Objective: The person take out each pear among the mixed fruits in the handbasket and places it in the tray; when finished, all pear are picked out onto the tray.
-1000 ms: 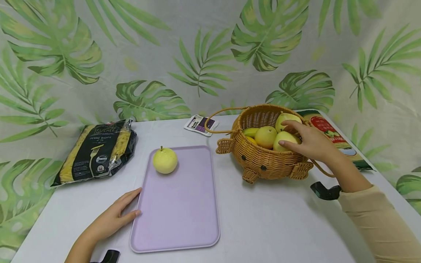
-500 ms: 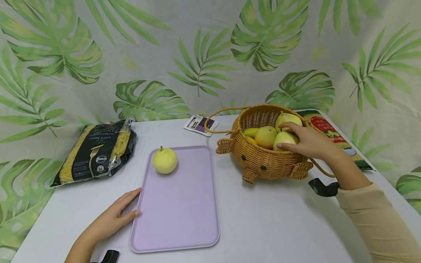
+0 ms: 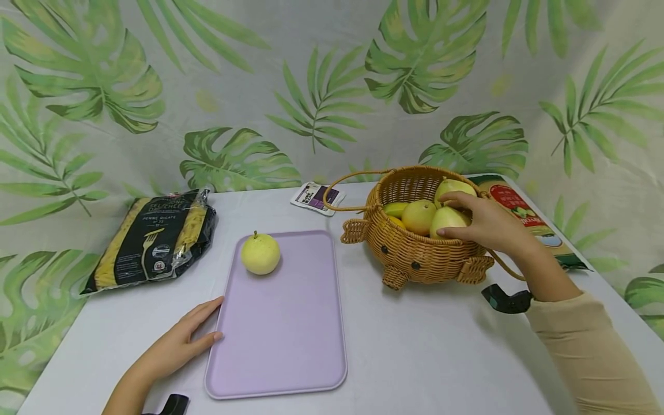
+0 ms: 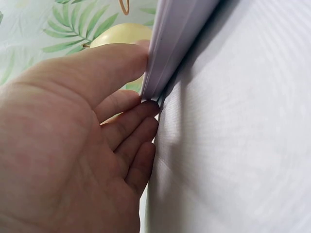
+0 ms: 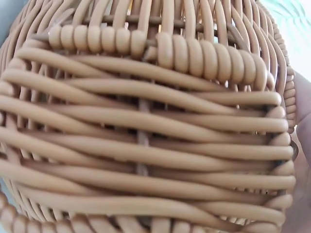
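At the right, my right hand (image 3: 490, 222) reaches over the rim of a wicker basket (image 3: 430, 262) shaped like an animal's face. Thumb and fingers curl round a pale yellow pear (image 3: 447, 219) inside it. Behind that pear lies another pear (image 3: 456, 187); a rounder, blushed fruit (image 3: 419, 216) sits to its left. On the left, my left hand (image 3: 178, 340) lies on the table with fingertips and thumb touching the long edge of a lilac tray (image 3: 282, 334). A round yellow pear (image 3: 260, 253) stands on the tray's far left corner. The right wrist view shows mostly basket weave (image 5: 146, 131).
A black bag of penne (image 3: 155, 239) lies at the left. A small white and purple packet (image 3: 317, 197) is at the back. Behind the basket, a green and red bag (image 3: 524, 213) lies at the right. The basket's handle (image 3: 332, 193) sticks out left.
My right hand has shifted slightly left over the basket, its fingers closing further round the pear, which moved slightly left too. The left hand and the tray have stayed where they were.
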### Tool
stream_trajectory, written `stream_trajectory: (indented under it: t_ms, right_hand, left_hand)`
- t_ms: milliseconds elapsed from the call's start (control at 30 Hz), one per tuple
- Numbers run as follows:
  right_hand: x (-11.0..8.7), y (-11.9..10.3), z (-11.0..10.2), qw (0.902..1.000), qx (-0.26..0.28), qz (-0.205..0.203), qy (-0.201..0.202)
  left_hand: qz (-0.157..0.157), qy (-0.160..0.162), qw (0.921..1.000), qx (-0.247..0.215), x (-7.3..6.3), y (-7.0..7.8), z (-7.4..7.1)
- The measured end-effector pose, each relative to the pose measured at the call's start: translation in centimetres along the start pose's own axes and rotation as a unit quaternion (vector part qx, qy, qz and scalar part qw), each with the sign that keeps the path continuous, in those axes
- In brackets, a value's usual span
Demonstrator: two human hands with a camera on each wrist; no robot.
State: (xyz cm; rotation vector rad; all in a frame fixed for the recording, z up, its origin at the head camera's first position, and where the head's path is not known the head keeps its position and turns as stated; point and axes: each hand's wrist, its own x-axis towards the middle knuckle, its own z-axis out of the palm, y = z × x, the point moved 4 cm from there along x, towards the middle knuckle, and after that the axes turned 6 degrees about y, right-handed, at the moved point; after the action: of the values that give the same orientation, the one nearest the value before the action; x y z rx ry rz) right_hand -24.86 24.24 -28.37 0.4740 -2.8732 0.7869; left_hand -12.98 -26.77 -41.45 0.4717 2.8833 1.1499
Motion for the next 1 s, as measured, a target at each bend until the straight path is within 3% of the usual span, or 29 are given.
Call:
stream_trajectory:
  t_ms: [300,500,700,900,1000]
  right_hand:
    - [-0.4,-0.3,0.1,0.9985,0.036,-0.006,0.041]
    - [-0.7,-0.3,0.3,0.9896,0.119,0.011,0.08]
    - [-0.7,-1.0,-0.1,0.98,0.111,-0.038,0.16]
    - [-0.7,-2.9,-0.7,0.9688,0.12,-0.071,0.205]
    - [-0.6,-4.6,-0.8,0.9584,0.136,-0.112,0.224]
  left_hand:
    - [0.006,0.004,1.0,0.0,0.1,0.0,0.0]
    - [-0.001,0.0,1.0,0.004,0.1,0.0,0.0]
    - [-0.001,0.002,1.0,0.0,0.0,0.1,0.0]
    - [0.005,0.005,1.0,0.006,0.0,0.2,0.0]
    - [0.001,0.006,0.9999,0.01,0.1,-0.1,0.0]
